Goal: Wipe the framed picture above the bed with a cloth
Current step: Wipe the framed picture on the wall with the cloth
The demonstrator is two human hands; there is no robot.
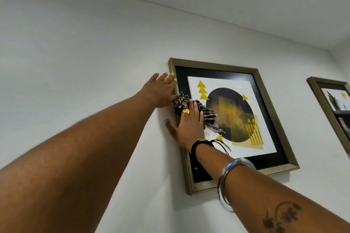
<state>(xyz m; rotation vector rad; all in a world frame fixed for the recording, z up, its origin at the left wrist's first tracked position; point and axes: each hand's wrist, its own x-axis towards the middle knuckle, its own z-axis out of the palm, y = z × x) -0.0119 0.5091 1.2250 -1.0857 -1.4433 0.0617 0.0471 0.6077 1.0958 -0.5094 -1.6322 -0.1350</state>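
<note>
With the left hand (161, 91) flat and open against the framed picture's (272, 100) left edge on the wall, the right hand's fingers (196, 108) press the striped cloth (208, 117) onto the glass, where a hard sideways push could tilt or unhook the frame.

No text, number or brand can be read anywhere. The picture (233, 117) shows only shapes: yellow triangles, stripes and a dark circle. The tattoo (280, 217) on the right forearm, at 5 o'clock, is a dark pattern without clear letters.
</note>
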